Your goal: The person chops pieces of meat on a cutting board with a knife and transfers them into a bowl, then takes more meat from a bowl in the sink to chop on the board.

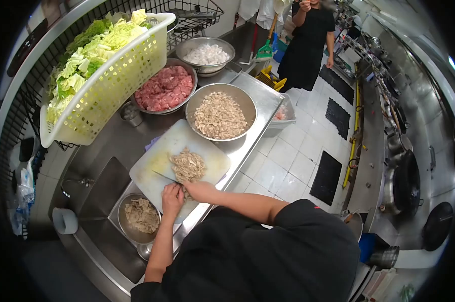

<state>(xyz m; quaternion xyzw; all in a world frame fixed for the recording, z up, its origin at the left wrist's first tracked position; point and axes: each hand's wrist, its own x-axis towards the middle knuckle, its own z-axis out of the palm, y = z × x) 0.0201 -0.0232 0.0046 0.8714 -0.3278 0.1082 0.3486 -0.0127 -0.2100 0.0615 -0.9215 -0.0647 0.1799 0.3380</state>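
On a white cutting board point(149, 166) lies a heap of pale brown chopped food point(188, 164), which looks like cooked meat. My right hand point(199, 191) is closed around the handle of a knife point(165, 176), whose thin blade points to the far left across the board. Close beside the blade, my left hand point(172, 198) has its fingers curled in at the board; what they hold is hidden. A few more pieces show between and below my hands. Left of the board, a metal bowl point(120, 221) holds similar pale brown food. Beyond the heap stands a larger bowl of small chopped pieces point(220, 115).
Bowls of raw pink meat point(166, 89) and white pieces point(206, 54) stand farther back. A basket point(111, 75) of cut cabbage point(99, 48) rises at upper left, above the sink point(104, 189). Another person point(308, 45) stands across the tiled floor point(272, 166).
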